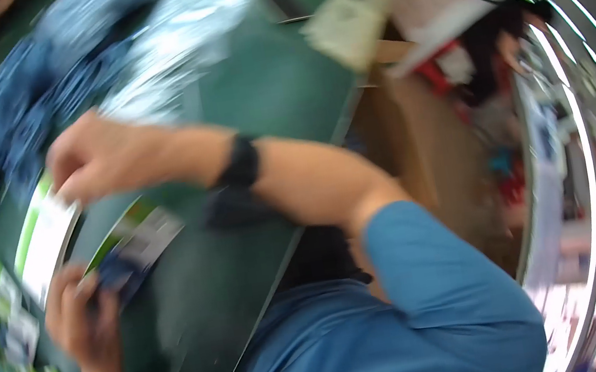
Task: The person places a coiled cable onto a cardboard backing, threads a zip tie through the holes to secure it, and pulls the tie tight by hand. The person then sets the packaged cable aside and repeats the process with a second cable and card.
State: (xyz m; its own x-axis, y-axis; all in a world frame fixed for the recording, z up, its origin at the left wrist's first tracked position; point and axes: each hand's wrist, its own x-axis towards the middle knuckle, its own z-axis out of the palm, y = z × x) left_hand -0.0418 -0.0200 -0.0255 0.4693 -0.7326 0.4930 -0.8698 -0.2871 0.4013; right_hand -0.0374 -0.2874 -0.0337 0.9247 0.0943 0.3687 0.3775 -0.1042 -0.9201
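Note:
A white card with a green edge [42, 243] spans the gap between my two hands. My right hand [95, 160] reaches across to the left and pinches the card's upper end, its fingers closed. Around the lower end curl the fingers of my left hand [83, 317], smeared by motion. Just right of my left fingers is a green and white packet [149, 233] with a dark blue part on its near side. Whether my left hand touches this packet, I cannot tell.
Dark blue cloth items [14, 114] and shiny clear plastic bags [175, 49] lie at the far left of the green table [268, 74]. Several green and white packets [17, 332] spread along the left rim. A cardboard box [422, 135] stands beyond the table's right edge. Another person [498, 49] is farther right.

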